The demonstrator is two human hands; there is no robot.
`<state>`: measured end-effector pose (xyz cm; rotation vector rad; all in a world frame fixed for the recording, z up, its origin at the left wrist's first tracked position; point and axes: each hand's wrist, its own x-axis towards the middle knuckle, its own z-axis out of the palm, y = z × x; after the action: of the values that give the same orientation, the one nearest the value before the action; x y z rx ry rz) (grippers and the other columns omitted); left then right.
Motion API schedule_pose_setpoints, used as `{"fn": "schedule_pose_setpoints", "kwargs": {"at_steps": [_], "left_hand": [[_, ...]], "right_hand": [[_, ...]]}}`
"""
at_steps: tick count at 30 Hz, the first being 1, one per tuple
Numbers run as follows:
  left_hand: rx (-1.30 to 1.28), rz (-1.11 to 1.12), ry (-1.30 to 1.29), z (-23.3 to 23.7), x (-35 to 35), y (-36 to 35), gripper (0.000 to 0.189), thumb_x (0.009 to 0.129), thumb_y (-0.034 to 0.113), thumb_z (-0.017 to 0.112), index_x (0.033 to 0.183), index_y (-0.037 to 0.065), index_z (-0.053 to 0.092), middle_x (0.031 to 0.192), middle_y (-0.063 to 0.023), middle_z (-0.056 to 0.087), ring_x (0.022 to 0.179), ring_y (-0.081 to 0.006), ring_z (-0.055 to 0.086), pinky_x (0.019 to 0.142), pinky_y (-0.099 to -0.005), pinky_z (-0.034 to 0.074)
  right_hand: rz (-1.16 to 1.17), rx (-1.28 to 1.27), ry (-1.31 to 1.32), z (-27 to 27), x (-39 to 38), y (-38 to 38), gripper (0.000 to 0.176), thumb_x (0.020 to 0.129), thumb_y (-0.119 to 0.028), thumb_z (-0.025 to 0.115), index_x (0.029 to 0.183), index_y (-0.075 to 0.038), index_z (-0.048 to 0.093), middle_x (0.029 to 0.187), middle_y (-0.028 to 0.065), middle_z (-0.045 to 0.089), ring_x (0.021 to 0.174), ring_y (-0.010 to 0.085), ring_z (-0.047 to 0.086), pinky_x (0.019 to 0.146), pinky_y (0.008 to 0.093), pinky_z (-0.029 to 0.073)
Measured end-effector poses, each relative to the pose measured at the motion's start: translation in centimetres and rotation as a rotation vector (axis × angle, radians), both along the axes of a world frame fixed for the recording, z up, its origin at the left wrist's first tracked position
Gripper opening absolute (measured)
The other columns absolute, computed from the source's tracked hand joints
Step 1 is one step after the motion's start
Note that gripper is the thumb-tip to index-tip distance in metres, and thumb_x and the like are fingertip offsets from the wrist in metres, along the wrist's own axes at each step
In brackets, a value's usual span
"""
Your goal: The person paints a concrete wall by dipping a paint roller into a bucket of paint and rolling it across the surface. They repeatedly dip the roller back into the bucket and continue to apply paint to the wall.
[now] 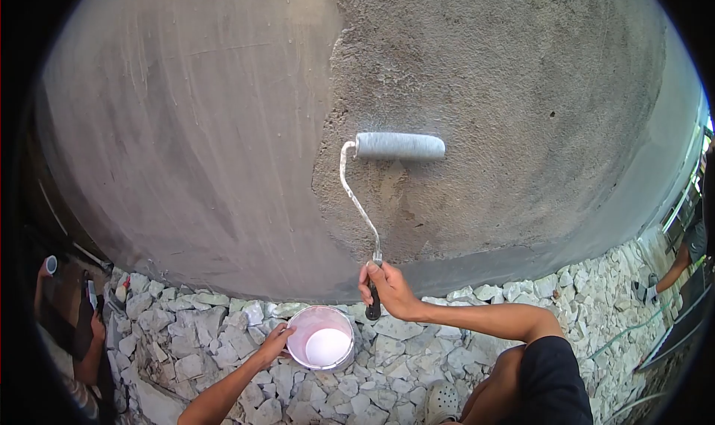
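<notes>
My right hand (389, 289) is wrapped round the black handle of a paint roller, whose white sleeve (400, 146) lies against the rough grey wall (491, 75). The roller's bent, paint-spattered metal frame runs up from the hand to the sleeve's left end. Lower and to the left, my left hand (275, 343) grips the left rim of a bucket (320, 338) with white liquid inside. Some of its fingers are hidden by the bucket.
A smoother grey wall section (186, 127) lies left of the rough part. Broken stones (190, 328) cover the ground, with a light perforated shoe (442, 401) on them. People's arms show at the far left and a person's leg (672, 270) at the far right.
</notes>
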<state>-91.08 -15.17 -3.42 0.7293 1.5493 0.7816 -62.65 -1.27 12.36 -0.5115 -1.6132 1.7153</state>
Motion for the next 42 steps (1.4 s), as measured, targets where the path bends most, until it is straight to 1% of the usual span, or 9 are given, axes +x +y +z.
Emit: {"fn": "schedule_pose_setpoints", "kwargs": {"at_steps": [5, 12, 15, 18, 26, 31, 37, 39, 42], "left_hand": [[0.003, 0.003, 0.013, 0.1, 0.1, -0.1, 0.041, 0.093, 0.041, 0.052, 0.117, 0.008, 0.046, 0.107, -0.0108, 0.058, 0.087, -0.0209, 0.063, 0.065, -0.0339, 0.055], [0.001, -0.005, 0.03, 0.4, 0.4, -0.1, 0.043, 0.094, 0.043, 0.049, 0.118, 0.008, 0.046, 0.106, -0.0108, 0.059, 0.085, -0.0201, 0.064, 0.063, -0.0328, 0.055], [0.0, -0.006, 0.04, 0.5, 0.6, 0.1, 0.044, 0.094, 0.044, 0.048, 0.118, 0.008, 0.046, 0.107, -0.0113, 0.059, 0.085, -0.0201, 0.064, 0.064, -0.033, 0.056], [-0.008, -0.005, 0.044, 0.9, 0.7, -0.3, 0.045, 0.095, 0.044, 0.048, 0.12, 0.007, 0.045, 0.108, -0.0118, 0.059, 0.087, -0.0206, 0.064, 0.065, -0.0341, 0.056], [-0.003, -0.004, 0.047, 1.4, 0.9, -0.9, 0.05, 0.097, 0.044, 0.045, 0.127, 0.005, 0.043, 0.111, -0.0127, 0.058, 0.092, -0.0214, 0.063, 0.068, -0.0376, 0.058], [0.008, -0.022, 0.068, 0.6, 0.7, -0.9, 0.052, 0.097, 0.047, 0.042, 0.127, 0.004, 0.043, 0.11, -0.013, 0.058, 0.091, -0.0214, 0.063, 0.067, -0.0377, 0.058], [-0.001, -0.024, 0.079, 0.1, 0.5, -1.0, 0.055, 0.096, 0.05, 0.041, 0.127, 0.005, 0.043, 0.107, -0.013, 0.059, 0.088, -0.0213, 0.063, 0.066, -0.0372, 0.058], [0.002, -0.025, 0.073, 0.2, 0.4, -1.0, 0.055, 0.096, 0.05, 0.041, 0.127, 0.005, 0.043, 0.106, -0.0129, 0.059, 0.088, -0.0215, 0.063, 0.066, -0.0369, 0.058], [-0.011, -0.017, 0.063, 0.3, 0.6, -0.9, 0.055, 0.096, 0.051, 0.042, 0.126, 0.005, 0.043, 0.105, -0.0128, 0.059, 0.086, -0.0215, 0.063, 0.066, -0.0366, 0.058]], "right_hand": [[0.016, -0.016, -0.013, -0.4, 0.1, -0.6, 0.036, 0.104, -0.035, 0.035, 0.088, -0.004, 0.043, 0.066, 0.0029, 0.046, 0.06, 0.0119, 0.048, 0.059, 0.0278, 0.044], [-0.021, 0.019, 0.037, 6.1, -0.5, 0.9, 0.037, 0.102, -0.039, 0.038, 0.088, -0.004, 0.042, 0.065, 0.0039, 0.046, 0.052, 0.0119, 0.047, 0.051, 0.028, 0.044], [-0.006, 0.025, 0.105, 8.4, -0.8, 1.2, 0.038, 0.101, -0.04, 0.042, 0.085, -0.006, 0.044, 0.061, 0.0017, 0.046, 0.049, 0.0103, 0.048, 0.047, 0.0256, 0.042], [-0.006, 0.024, 0.098, 8.5, -0.8, 1.0, 0.038, 0.101, -0.04, 0.041, 0.084, -0.006, 0.044, 0.061, 0.0018, 0.046, 0.049, 0.0102, 0.048, 0.048, 0.0254, 0.042], [0.062, -0.006, -0.029, -2.6, 0.3, -0.1, 0.041, 0.102, -0.04, 0.036, 0.085, -0.004, 0.046, 0.065, 0.0035, 0.05, 0.058, 0.0125, 0.053, 0.058, 0.0275, 0.046], [0.067, -0.004, -0.049, -3.1, 0.3, -0.8, 0.041, 0.103, -0.038, 0.037, 0.082, -0.005, 0.046, 0.064, 0.0031, 0.052, 0.062, 0.0125, 0.055, 0.063, 0.0274, 0.047], [0.011, 0.086, -0.049, 4.5, -0.8, 2.2, 0.042, 0.102, -0.041, 0.034, 0.082, -0.005, 0.041, 0.065, 0.0057, 0.05, 0.056, 0.0143, 0.052, 0.057, 0.0293, 0.047], [0.009, 0.07, 0.061, 7.2, -1.1, 2.4, 0.046, 0.1, -0.045, 0.04, 0.077, -0.006, 0.045, 0.058, 0.0032, 0.049, 0.047, 0.0105, 0.049, 0.048, 0.026, 0.043], [0.061, -0.007, 0.117, 10.0, -1.0, 1.9, 0.047, 0.099, -0.048, 0.041, 0.077, -0.006, 0.044, 0.057, 0.0029, 0.047, 0.045, 0.0107, 0.047, 0.046, 0.0262, 0.043]]}}
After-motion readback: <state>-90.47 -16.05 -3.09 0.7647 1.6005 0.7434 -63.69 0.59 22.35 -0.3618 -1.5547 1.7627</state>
